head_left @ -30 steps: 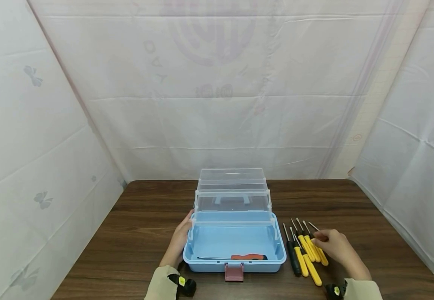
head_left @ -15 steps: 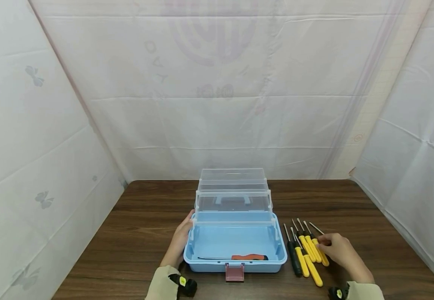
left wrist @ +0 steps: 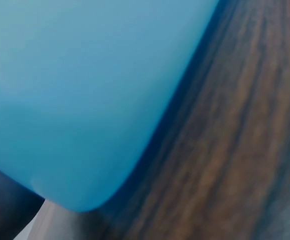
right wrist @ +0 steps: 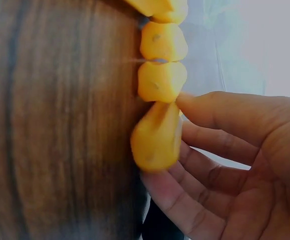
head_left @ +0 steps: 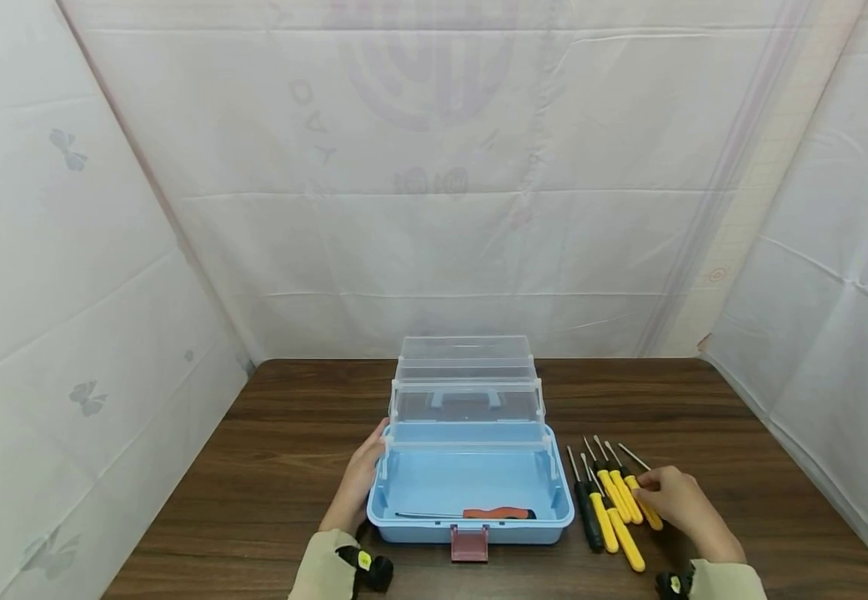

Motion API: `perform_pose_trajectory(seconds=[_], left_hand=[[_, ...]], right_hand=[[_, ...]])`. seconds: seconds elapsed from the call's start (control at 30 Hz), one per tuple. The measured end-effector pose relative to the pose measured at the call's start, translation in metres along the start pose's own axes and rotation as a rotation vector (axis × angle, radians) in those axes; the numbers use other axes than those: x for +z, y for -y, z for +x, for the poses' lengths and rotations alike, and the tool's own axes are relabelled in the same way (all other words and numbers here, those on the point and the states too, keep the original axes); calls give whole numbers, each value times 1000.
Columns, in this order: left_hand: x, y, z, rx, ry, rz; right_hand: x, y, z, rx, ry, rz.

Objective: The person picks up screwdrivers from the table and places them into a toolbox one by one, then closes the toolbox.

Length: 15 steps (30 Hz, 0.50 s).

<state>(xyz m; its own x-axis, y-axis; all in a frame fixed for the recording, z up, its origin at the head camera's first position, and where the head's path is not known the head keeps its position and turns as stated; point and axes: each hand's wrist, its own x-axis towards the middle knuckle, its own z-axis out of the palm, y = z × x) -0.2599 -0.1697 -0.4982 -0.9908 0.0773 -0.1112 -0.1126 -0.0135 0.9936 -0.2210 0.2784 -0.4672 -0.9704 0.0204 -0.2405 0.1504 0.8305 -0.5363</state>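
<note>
A light blue toolbox (head_left: 471,479) stands with its clear trays raised at the back. My left hand (head_left: 361,483) rests along its left side, fingers lying straight against the wall; the thumb is hidden. Inside at the front lies a screwdriver (head_left: 499,514) with an orange and black handle. To the right, my right hand (head_left: 677,504) pinches the yellow handle (right wrist: 157,142) of the rightmost screwdriver, thumb on one side and fingers on the other. Several yellow-handled screwdrivers (head_left: 619,492) lie left of it, with a black-handled screwdriver (head_left: 587,517) nearest the box. One bare shank (head_left: 632,456) runs behind the hand.
Everything stands on a dark wooden table (head_left: 276,500). The pink latch (head_left: 469,545) of the toolbox hangs down in front. White sheeting (head_left: 434,250) closes off the back and both sides.
The right hand has shifted slightly right and toward me, and the rightmost yellow handle has moved a little to the right. My left hand and the toolbox stay in place.
</note>
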Motion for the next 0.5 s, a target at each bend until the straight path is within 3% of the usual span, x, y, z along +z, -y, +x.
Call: perform_pose_trajectory(seconds=[0.23,0.5], left_hand=[[-3,-4,0,-7,41,-18],[-7,-11,1,-5,19,-13]], right_hand=[[1,2,-1,13,13,-22],[2,3,-1,27,15,-40]])
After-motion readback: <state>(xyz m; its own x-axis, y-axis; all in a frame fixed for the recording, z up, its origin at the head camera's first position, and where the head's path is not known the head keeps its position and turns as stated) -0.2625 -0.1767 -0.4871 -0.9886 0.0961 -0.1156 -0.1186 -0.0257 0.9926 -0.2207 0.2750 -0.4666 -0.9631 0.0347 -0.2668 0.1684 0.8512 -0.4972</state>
